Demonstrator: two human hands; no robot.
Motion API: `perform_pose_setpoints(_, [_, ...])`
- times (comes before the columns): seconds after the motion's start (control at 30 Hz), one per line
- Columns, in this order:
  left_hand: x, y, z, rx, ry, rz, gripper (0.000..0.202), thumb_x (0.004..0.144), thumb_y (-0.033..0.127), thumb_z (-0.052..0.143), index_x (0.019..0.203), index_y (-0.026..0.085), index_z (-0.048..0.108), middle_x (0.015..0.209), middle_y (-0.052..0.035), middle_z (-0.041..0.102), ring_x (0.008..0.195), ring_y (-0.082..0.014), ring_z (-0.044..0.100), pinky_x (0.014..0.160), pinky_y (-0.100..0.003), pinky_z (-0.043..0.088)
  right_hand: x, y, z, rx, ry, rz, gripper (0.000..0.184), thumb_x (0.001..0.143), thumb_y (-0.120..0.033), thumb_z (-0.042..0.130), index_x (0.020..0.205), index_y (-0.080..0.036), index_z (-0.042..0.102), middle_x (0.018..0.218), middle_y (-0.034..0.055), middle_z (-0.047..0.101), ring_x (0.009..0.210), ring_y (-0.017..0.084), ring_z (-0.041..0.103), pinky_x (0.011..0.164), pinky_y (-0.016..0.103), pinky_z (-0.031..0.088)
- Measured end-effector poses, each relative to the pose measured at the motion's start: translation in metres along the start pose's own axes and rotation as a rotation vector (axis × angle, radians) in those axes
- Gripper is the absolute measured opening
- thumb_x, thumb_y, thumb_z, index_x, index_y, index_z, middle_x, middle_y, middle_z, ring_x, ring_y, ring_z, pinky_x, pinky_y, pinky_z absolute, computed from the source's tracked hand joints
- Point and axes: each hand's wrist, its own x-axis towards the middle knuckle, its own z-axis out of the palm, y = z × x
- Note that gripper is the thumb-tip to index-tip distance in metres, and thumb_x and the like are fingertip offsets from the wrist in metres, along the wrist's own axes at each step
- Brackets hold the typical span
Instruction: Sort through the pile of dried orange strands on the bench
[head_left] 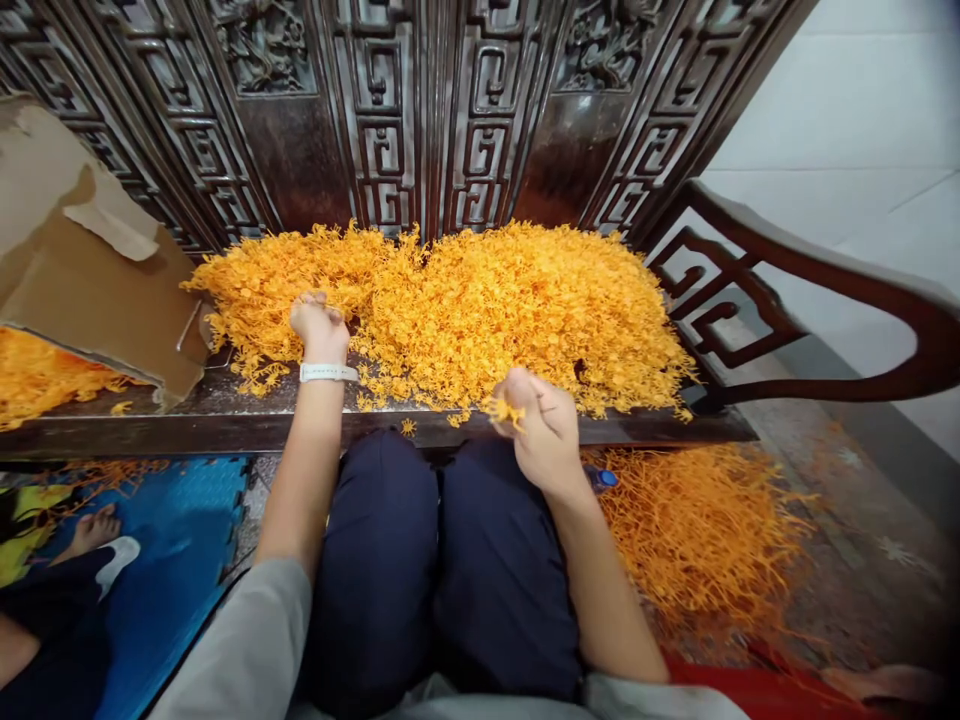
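"Sorting, is it?" the desk asks. "Which step does the frame catch?"

"Picking, by my reading," the photographer replies. "The seated person's left hand (pixel 319 325) is clenched, knuckles up, in the heap of small orange plastic flower-shaped pieces (pixel 510 300) that covers the dark carved wooden bench (pixel 247 408). Whether it grips any, I cannot tell. The right hand (pixel 546 428) pinches one small orange piece (pixel 507 412) between thumb and fingers at the bench's front edge, above the knees."

"And the next move?"

"It calls for a fine pinch, I judge, since the pieces look tangled together. A pile of loose orange stems (pixel 697 540) lies on the floor to the right, and a torn brown cardboard box (pixel 90 290) stands at the left end of the bench."

"Any writing?"

"None legible. The white wristband (pixel 328 373) on the left wrist shows no lettering from here, nor does the box."
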Motion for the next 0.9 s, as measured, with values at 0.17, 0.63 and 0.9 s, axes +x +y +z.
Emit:
perform_pose_setpoints(0.17, [-0.004,-0.014,-0.003,0.118,0.033,0.230,0.026,0.095,0.008,0.059,0.080,0.021,0.042,0.065,0.0081,0.047,0.042,-0.0040,0.024,0.045,-0.023,0.019,0.008,-0.035,-0.027,-0.063,-0.736,-0.112,0.030,0.103,-0.037,0.067,0.080,-0.017,0.071,0.068,0.0027,0.063,0.058,0.011,0.054,0.055,0.026,0.041])
perform_pose_setpoints(0.63, [-0.048,-0.031,0.024,0.237,-0.365,0.134,0.020,0.105,0.009,0.053,0.092,0.022,0.048,0.068,0.0046,0.055,0.042,-0.0035,0.022,0.043,-0.020,0.018,0.066,0.021,-0.026,-0.021,-0.103,0.069,0.039,0.094,-0.054,0.071,0.123,-0.027,0.067,0.108,0.0067,0.070,0.079,0.016,0.064,0.066,0.030,0.051])
perform_pose_setpoints(0.9, [-0.063,-0.033,0.011,0.327,-0.849,-0.185,0.015,0.095,0.026,0.075,0.099,0.019,0.062,0.110,-0.0071,0.074,0.059,-0.0051,0.057,0.061,-0.022,0.053,0.045,0.020,-0.029,-0.177,-0.438,0.090,0.032,0.092,-0.052,0.076,0.091,-0.020,0.074,0.068,0.0008,0.067,0.061,0.013,0.058,0.060,0.031,0.046])
